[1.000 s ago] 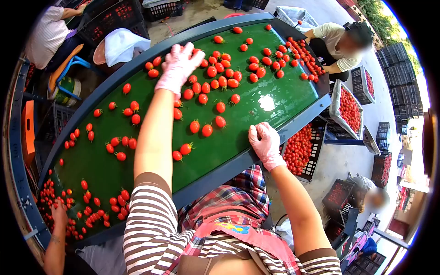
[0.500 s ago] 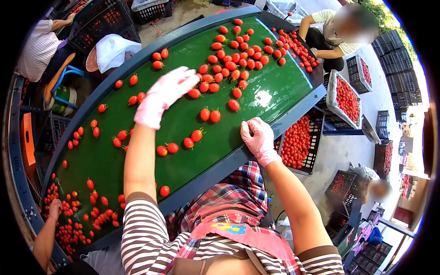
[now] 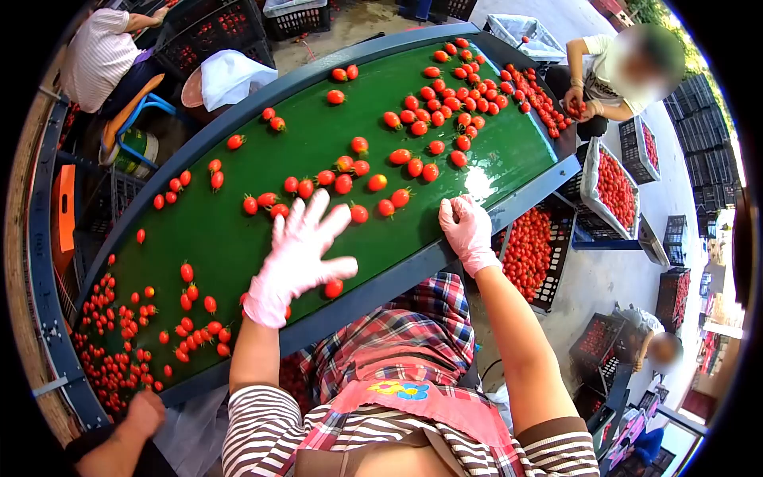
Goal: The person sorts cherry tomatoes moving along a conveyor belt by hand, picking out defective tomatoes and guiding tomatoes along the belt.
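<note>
Left hand, splayed, has shifted toward the belt's near edge; tomatoes within reach. Right hand: clenched there, contents unclear.

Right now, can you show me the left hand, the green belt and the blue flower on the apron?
Left hand [image 3: 296, 260]: head view, on its gloved back.
Green belt [image 3: 310, 139]: head view, on a bare patch.
Blue flower [image 3: 413, 392]: head view, on its middle.
</note>
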`<state>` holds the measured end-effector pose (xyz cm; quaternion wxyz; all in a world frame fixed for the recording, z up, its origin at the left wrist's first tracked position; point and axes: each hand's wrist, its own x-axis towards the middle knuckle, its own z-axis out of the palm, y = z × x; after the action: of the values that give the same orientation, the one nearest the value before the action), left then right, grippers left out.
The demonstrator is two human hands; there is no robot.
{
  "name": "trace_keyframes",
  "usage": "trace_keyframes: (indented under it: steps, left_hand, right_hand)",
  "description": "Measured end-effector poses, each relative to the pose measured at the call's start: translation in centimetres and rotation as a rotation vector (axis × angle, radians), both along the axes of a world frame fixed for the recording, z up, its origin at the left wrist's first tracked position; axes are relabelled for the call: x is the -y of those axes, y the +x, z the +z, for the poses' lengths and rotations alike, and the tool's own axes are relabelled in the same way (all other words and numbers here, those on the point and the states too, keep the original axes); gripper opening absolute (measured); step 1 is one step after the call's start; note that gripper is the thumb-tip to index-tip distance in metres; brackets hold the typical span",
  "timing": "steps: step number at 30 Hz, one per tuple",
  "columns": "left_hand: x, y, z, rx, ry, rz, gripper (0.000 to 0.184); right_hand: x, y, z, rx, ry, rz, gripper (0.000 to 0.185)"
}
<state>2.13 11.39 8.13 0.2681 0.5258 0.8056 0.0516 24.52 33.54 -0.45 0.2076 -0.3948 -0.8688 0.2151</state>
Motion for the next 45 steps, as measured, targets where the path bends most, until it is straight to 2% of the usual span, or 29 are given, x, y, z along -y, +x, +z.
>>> trace_keyframes:
  steps: [2,3,6,9,11,12,13,15,16,17,19,20,22,26,27,29,31,32,33,35,36,37,39,41,43,45]
  left_hand:
    - [2.4,1.9,-2.6,0.029,-0.079,-0.047,0.095]
    - [3.2,2.3,-2.9,-0.052,-0.01,-0.053,0.081]
    - [4.7,1.1,-4.5,-0.483,0.19,0.242,0.052]
    - [9.0,0.7,-2.4,-0.34,0.234,0.61,0.073]
    - [11.9,2.2,-1.7,-0.262,-0.074,0.755,0.095]
    - [12.3,2.7,-1.9,-0.256,-0.128,0.72,0.105]
    - [12.6,3.0,-2.0,-0.067,-0.027,0.755,0.101]
    - [11.4,3.7,-4.0,0.083,0.088,0.725,0.099]
    - [9.9,3.9,-4.7,-0.008,0.215,0.653,0.094]
    - [8.8,4.2,-5.1,0.033,0.236,0.664,0.091]
    - [5.1,3.6,-7.4,0.007,0.548,0.538,0.092]
    - [5.3,3.7,-7.3,0.004,0.55,0.546,0.092]
    - [5.2,3.7,-2.8,0.093,0.523,0.603,0.092]
    - [7.7,4.6,-3.2,0.347,-0.003,0.528,0.092]
    - [7.0,5.3,-3.6,0.286,0.001,0.496,0.092]
    - [5.6,5.8,-4.1,0.432,0.291,0.566,0.094]
    - [2.6,5.3,-5.6,0.501,0.401,0.611,0.094]
    - [1.7,5.7,-6.0,0.451,0.385,0.594,0.092]
    - [1.0,5.9,-5.6,0.38,0.494,0.504,0.08]
    - [0.3,6.5,-4.5,0.216,0.449,0.411,0.063]
    - [-0.2,7.0,-2.8,0.156,0.399,0.361,0.04]
    - [-1.3,6.8,-1.6,0.238,0.13,0.287,0.032]
    - [-2.4,7.6,-3.9,0.47,0.248,0.09,0.027]
    - [-3.4,8.8,-5.5,0.518,0.249,0.209,0.024]
    - [-4.9,7.9,-4.2,0.005,0.573,0.137,0.032]
    - [-5.9,4.4,-2.3,-0.101,0.413,0.248,0.043]
  right_hand:
    - [-0.1,0.0,0.2,0.02,-0.007,0.001,0.026]
    - [-0.3,0.0,0.2,0.04,-0.017,-0.003,0.026]
    - [-0.8,0.1,-0.8,-0.007,0.009,0.001,0.026]
    - [-0.9,0.4,-1.1,-0.007,0.038,0.004,0.028]
    - [-1.1,0.5,-0.9,0.003,0.05,0.012,0.029]
    - [-1.3,0.5,-1.0,0.011,0.051,0.012,0.029]
    - [-1.4,0.5,-1.0,0.019,0.052,0.012,0.03]
    - [-1.4,0.5,-0.8,0.013,0.076,0.013,0.03]
    - [-1.2,0.4,-0.7,0.007,0.1,0.012,0.03]
    - [-1.1,0.4,-0.7,0.006,0.1,0.014,0.03]
    - [-1.0,0.4,-0.9,0.036,0.094,0.004,0.029]
    - [-0.9,0.2,-1.4,0.006,0.042,-0.002,0.029]
    - [-0.5,0.0,-1.5,-0.032,0.072,0.001,0.029]
    - [-0.9,0.4,-1.0,0.003,0.039,0.014,0.029]
    - [-1.0,0.4,-1.0,0.001,0.031,0.011,0.03]
    - [-0.8,0.3,-1.2,-0.01,0.046,0.023,0.03]
    - [-0.6,0.1,-1.3,-0.028,0.096,0.037,0.03]
    - [-0.5,0.0,-1.2,-0.023,0.1,0.035,0.03]
    - [-0.4,-0.1,-0.9,-0.015,0.068,0.024,0.029]
    - [-0.5,-0.1,-0.6,-0.002,0.04,0.011,0.029]
    - [-0.5,-0.1,-0.6,-0.018,0.034,0.009,0.028]
    - [-0.5,-0.1,-0.6,-0.033,0.027,0.007,0.027]
    - [-0.9,0.3,-0.6,-0.012,0.033,-0.013,0.025]
    - [-1.1,0.5,-1.0,-0.034,0.1,0.008,0.023]
    - [-1.1,0.3,-0.7,-0.062,0.077,0.021,0.02]
    - [-1.4,0.4,-0.5,-0.036,0.035,0.022,0.021]
